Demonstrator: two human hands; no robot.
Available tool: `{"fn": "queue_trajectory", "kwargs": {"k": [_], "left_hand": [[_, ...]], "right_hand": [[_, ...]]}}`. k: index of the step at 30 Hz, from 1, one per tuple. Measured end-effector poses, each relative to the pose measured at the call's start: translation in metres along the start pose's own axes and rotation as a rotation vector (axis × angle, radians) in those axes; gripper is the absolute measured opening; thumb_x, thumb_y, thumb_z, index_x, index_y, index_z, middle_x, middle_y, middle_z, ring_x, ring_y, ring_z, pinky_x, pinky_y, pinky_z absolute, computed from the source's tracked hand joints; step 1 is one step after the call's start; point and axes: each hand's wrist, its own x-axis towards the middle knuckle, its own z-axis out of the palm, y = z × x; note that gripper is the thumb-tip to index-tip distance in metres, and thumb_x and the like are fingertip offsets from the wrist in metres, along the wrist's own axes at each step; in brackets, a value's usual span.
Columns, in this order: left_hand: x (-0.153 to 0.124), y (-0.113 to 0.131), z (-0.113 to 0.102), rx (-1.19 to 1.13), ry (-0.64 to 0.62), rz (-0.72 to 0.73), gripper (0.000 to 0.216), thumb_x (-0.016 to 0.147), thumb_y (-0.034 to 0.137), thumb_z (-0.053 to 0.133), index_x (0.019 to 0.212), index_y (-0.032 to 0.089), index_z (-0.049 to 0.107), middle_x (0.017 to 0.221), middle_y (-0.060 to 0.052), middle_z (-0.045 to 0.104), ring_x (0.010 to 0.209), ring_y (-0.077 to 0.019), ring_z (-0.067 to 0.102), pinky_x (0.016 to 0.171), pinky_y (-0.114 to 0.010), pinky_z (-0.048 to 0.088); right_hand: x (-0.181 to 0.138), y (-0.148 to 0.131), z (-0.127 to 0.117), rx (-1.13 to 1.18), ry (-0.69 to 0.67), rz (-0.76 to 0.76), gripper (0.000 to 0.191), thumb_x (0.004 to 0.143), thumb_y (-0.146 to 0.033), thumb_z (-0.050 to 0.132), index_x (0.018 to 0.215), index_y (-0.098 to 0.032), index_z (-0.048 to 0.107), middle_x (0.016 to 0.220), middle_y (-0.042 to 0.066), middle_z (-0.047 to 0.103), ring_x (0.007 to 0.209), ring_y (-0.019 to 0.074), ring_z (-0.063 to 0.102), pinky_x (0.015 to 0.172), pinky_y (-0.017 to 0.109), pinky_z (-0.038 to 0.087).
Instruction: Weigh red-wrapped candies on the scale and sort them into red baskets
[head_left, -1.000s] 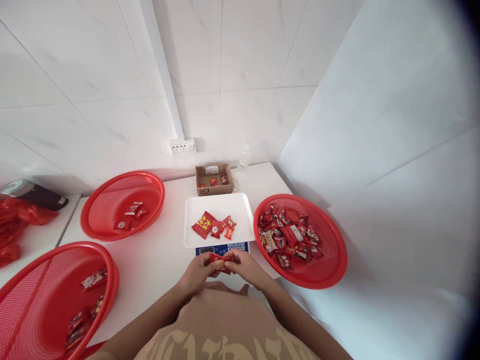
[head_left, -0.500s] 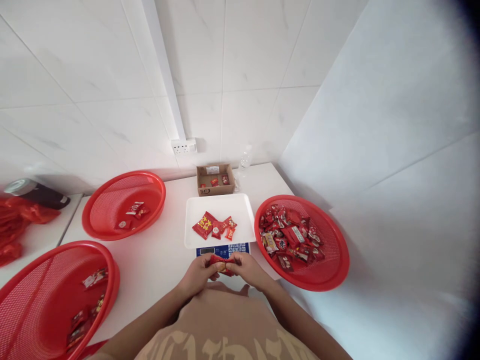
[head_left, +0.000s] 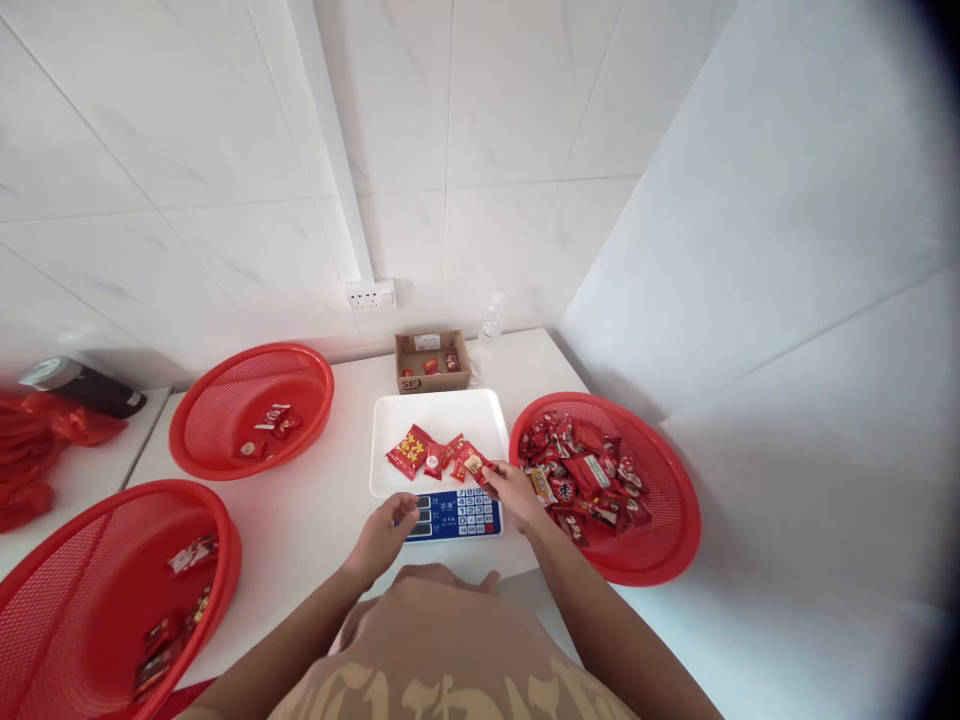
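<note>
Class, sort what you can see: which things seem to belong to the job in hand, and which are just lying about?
Probably part of the job:
red packet in the right hand
white tray, bearing packets
scale
right basket, near left basket, far left basket, cardboard box: all hold packets

Probably just lying about:
clear bottle
dark flask
crumpled red plastic

Head cam looks fwd & down, near above table (head_left: 300,520), wall (head_left: 397,110) bkgd.
</note>
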Motion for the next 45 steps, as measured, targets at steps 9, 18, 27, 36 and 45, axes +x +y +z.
{"fn": "queue_trajectory", "kwargs": {"k": [9,18,27,36,45], "left_hand": [[0.049,-0.007,-0.009,0.768,0.094,0.166,0.056,0.082,0.036,0.048,0.135,0.020,0.042,0.150,-0.014,0.028,0.141,-0.0330,0.011,0.110,-0.054,0.017],[0.064,0.017,0.002,0.867,0.013,0.115,0.062,0.086,0.042,0.042,0.143,0.020,0.030,0.154,-0.013,0.017,0.142,-0.0307,0.002,0.111,-0.053,0.010],[0.031,-0.018,-0.006,0.728,0.098,0.189,0.056,0.086,0.040,0.043,0.137,0.019,0.039,0.149,-0.013,0.030,0.140,-0.0315,0.013,0.110,-0.052,0.019],[0.006,-0.057,-0.012,0.602,0.182,0.265,0.045,0.083,0.039,0.047,0.124,0.022,0.052,0.139,-0.012,0.046,0.137,-0.0314,0.025,0.107,-0.054,0.028],[0.006,-0.041,-0.001,0.604,0.094,0.279,0.046,0.083,0.038,0.048,0.126,0.022,0.052,0.141,-0.011,0.044,0.138,-0.0311,0.022,0.108,-0.054,0.027]], "right_hand": [[0.009,-0.007,0.001,0.027,0.018,0.021,0.022,0.072,-0.036,0.059,0.084,-0.018,0.060,0.079,0.004,0.066,0.072,0.0146,0.061,0.067,0.027,0.049],[0.022,-0.022,0.015,0.050,0.030,-0.019,0.025,0.072,-0.037,0.058,0.087,-0.017,0.059,0.082,0.003,0.065,0.070,0.0131,0.061,0.068,0.026,0.049],[0.026,-0.018,0.007,-0.466,0.086,-0.207,0.037,0.081,-0.030,0.050,0.115,-0.018,0.057,0.120,0.010,0.059,0.096,0.0182,0.061,0.088,0.033,0.045],[0.005,-0.008,0.017,-1.014,0.062,-0.382,0.027,0.086,-0.037,0.048,0.105,-0.021,0.058,0.097,0.008,0.065,0.092,0.0208,0.058,0.077,0.029,0.039],[0.007,-0.011,0.037,-1.257,0.103,-0.414,0.022,0.085,-0.027,0.048,0.104,-0.017,0.052,0.097,0.011,0.063,0.090,0.0238,0.057,0.071,0.032,0.036]]}}
